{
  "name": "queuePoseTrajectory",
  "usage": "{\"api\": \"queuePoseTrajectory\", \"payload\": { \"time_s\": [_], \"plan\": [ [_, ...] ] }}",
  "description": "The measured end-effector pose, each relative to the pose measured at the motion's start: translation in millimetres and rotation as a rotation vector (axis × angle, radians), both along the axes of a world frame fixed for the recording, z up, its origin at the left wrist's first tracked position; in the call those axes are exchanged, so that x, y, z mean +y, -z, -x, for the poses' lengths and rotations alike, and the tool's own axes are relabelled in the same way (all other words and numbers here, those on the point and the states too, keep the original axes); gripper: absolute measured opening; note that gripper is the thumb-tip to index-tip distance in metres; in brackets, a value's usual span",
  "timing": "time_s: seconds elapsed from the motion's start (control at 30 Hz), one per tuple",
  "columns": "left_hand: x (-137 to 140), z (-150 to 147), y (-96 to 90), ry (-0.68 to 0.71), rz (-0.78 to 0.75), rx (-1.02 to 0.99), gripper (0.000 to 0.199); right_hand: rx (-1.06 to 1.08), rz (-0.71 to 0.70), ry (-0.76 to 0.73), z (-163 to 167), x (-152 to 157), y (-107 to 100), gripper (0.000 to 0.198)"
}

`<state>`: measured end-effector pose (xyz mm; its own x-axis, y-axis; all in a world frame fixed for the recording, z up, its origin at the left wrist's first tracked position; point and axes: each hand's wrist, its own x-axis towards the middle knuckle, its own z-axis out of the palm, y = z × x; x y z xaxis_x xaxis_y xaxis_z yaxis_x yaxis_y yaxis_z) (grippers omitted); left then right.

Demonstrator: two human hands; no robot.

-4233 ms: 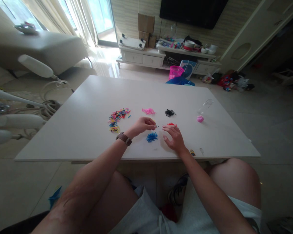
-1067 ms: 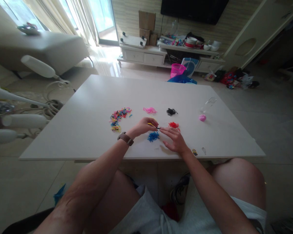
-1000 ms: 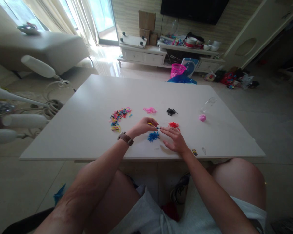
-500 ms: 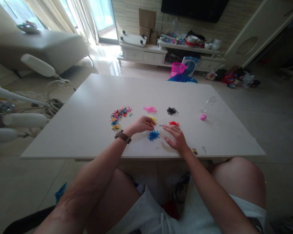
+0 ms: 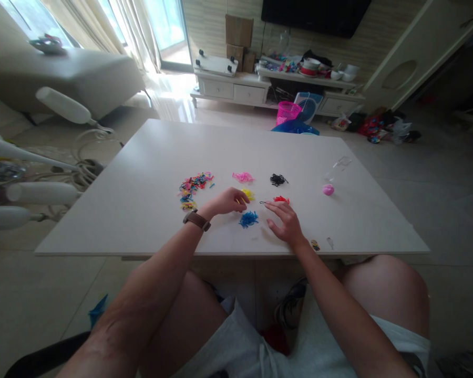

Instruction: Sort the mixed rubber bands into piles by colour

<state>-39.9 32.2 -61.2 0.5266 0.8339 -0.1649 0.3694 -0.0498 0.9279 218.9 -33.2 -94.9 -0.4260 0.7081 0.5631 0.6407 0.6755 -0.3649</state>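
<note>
My left hand (image 5: 229, 200), with a brown-strapped watch (image 5: 197, 219) on its wrist, hovers between the yellow rubber bands (image 5: 247, 195) and the blue rubber bands (image 5: 248, 219). Its fingers curve downward, and thumb and fingertips look slightly apart with nothing visible between them. Opposite, my right hand (image 5: 286, 220) lies low over the table with fingers stretched out and thumb spread. A single black rubber band (image 5: 262, 202) lies at its fingertips. Just beyond those fingers is a red pile of bands (image 5: 281, 199). Pink bands (image 5: 243, 177) and black bands (image 5: 278, 180) form separate piles farther back.
A mixed-colour heap of bands (image 5: 195, 186) spreads left on the white table (image 5: 150, 157). To the right stand a clear container (image 5: 338, 167) and a pink round object (image 5: 328, 190). A small yellow-and-blue figure (image 5: 315, 244) and a clear piece (image 5: 330, 242) lie near the front edge.
My left hand's fingertips have drawn slightly left, away from the blue pile, and loosened from a pinch. The right hand stays nearly still beside the single black band.
</note>
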Motion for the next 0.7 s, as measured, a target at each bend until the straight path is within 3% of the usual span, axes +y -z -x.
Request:
{"api": "queuePoseTrajectory", "payload": {
  "time_s": [0.13,0.3,0.4,0.57,0.7],
  "plan": [
    [2.1,3.9,-3.3,-0.056,0.001,-0.01,0.017,0.009,-0.066,0.188,-0.3,5.1,4.6,0.034],
    [11.8,16.0,-6.2,-0.199,-0.044,-0.039,0.015,0.03,-0.026,0.421,-12.2,30.1,4.6,0.032],
    [18.4,29.2,-12.2,-0.354,-0.111,-0.083,0.015,0.045,0.016,0.463,-22.7,55.6,2.1,0.036],
    [30.5,63.3,-19.8,-0.732,-0.198,-0.069,0.021,0.083,0.092,0.471,-34.4,97.4,5.8,0.038],
    [39.2,96.1,-15.6,-0.923,-0.26,-0.07,0.027,0.055,0.156,0.443,-38.5,108.1,11.3,0.04]
  ]
}}
